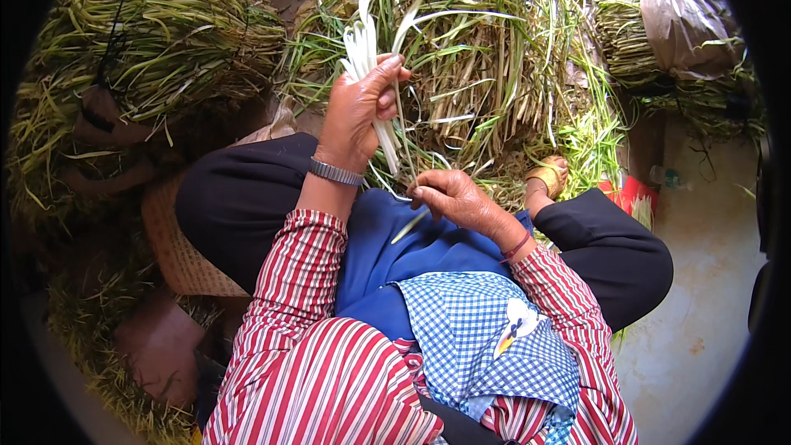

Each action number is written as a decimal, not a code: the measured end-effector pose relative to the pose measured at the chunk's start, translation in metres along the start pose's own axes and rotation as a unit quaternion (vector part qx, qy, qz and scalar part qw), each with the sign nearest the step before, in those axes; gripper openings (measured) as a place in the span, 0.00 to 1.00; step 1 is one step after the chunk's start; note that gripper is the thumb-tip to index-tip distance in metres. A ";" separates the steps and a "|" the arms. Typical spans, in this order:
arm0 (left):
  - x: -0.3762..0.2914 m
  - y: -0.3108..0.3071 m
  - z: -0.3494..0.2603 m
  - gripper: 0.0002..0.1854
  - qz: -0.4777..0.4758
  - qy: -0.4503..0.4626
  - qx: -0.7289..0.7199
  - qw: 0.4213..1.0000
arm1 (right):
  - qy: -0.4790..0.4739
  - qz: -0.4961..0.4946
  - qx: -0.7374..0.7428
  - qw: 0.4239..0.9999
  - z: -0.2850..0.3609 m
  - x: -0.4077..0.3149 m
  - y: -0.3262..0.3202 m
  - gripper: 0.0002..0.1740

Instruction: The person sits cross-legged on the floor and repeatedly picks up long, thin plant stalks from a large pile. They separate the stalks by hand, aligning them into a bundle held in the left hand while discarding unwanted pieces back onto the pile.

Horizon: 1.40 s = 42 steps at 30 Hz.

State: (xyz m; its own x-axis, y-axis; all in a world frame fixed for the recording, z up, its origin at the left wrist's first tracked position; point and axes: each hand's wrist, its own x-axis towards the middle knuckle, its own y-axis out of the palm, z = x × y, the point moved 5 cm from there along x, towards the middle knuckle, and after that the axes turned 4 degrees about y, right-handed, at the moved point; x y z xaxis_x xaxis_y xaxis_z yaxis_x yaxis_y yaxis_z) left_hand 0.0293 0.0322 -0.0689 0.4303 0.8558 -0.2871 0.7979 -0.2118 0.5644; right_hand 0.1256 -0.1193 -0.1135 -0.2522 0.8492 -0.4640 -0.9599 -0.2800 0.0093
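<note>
My left hand [357, 112], a metal watch band at its wrist, is closed around a small bunch of white, peeled-looking plant stalks [361, 43]. Their lower ends come out beneath the fist, pointing towards my lap. One thin stalk [401, 117] with a pale leaf at its top runs down from beside the left thumb. Its lower end is pinched between the thumb and fingers of my right hand [466, 203]. Just below the right fingers, a short yellow-green leaf piece [410, 227] shows over the blue apron [377, 259], slightly blurred.
A large heap of long green stalks [494, 74] lies directly in front of me. Thick bundles stand at the left [179, 43] and at the right [624, 31], the right one wrapped in plastic sheeting [686, 25]. A red object [633, 194] is beside my sandalled foot [547, 177].
</note>
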 end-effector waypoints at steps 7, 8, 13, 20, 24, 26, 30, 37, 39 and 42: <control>-0.019 0.015 0.019 0.15 0.037 -0.065 0.069 0.995 | -0.092 -0.103 0.067 0.988 0.036 -0.006 -0.028 0.12; -0.024 0.016 0.029 0.13 0.055 -0.082 0.064 0.993 | -0.086 -0.099 0.075 0.988 0.040 -0.007 -0.029 0.13; -0.023 0.010 0.021 0.11 0.028 -0.053 0.060 0.996 | -0.047 -0.046 -0.023 0.998 0.025 -0.021 -0.009 0.13; -0.018 0.004 0.013 0.10 0.016 -0.025 0.025 0.999 | -0.051 -0.063 -0.230 0.970 -0.001 -0.037 -0.006 0.11; -0.014 0.004 0.008 0.10 -0.001 -0.022 0.008 1.000 | -0.008 -0.042 -0.361 0.932 -0.031 -0.037 -0.008 0.14; -0.014 0.004 0.009 0.11 0.006 -0.024 0.011 1.000 | 0.042 -0.034 -0.363 0.930 -0.033 -0.039 -0.015 0.14; -0.016 0.005 0.015 0.12 0.014 -0.045 0.022 0.999 | -0.035 -0.115 -0.200 0.972 -0.014 -0.033 -0.029 0.13; -0.026 0.011 0.029 0.14 0.030 -0.079 0.011 0.996 | -0.023 -0.077 0.089 0.993 0.021 -0.026 -0.016 0.11; -0.030 0.014 0.032 0.15 0.041 -0.086 0.026 0.995 | -0.022 -0.076 0.060 0.995 0.022 -0.026 -0.015 0.10; -0.039 0.017 0.035 0.17 0.061 -0.080 0.132 0.986 | -0.023 -0.098 0.115 0.988 0.031 -0.023 -0.017 0.10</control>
State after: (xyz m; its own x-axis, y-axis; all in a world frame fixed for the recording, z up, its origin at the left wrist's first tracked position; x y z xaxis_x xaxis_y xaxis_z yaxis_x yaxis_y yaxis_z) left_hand 0.0409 -0.0215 -0.0755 0.5738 0.7356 -0.3600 0.8091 -0.4413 0.3879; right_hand 0.1438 -0.1196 -0.0755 -0.0592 0.8980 -0.4360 -0.9918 -0.0034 0.1276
